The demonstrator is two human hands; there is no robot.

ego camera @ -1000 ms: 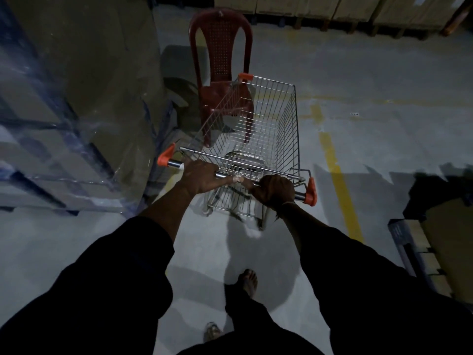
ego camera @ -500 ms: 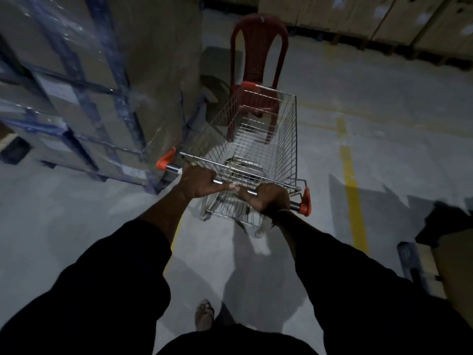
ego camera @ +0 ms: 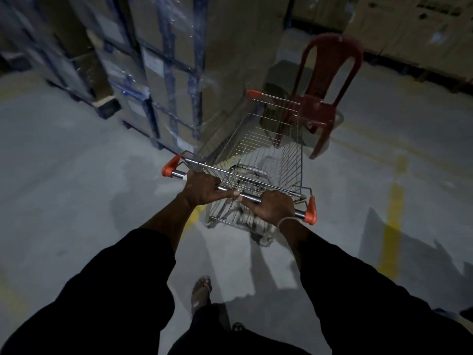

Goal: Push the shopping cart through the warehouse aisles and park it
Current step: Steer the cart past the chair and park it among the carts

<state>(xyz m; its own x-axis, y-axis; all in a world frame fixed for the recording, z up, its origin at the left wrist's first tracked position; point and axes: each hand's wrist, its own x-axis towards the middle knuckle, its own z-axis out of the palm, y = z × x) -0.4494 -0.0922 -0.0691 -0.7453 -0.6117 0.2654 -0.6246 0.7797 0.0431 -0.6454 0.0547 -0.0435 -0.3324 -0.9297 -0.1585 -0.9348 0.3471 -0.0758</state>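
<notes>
Steel-wire cart (ego camera: 258, 160) sits mid-frame on the concrete aisle floor, both hands clamped on its handle (ego camera: 240, 194), left hand (ego camera: 204, 188), right hand (ego camera: 272, 207), so pushing appears underway; next it likely must steer between the boxes (ego camera: 179, 73) upper left and red chair (ego camera: 325, 98) upper right.

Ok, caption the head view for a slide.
Both hands, left and right, grip the empty cart near a red chair.

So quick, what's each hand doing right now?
Left hand: closed around the cart handle bar.
Right hand: closed around the same bar, near its orange end cap.
</notes>
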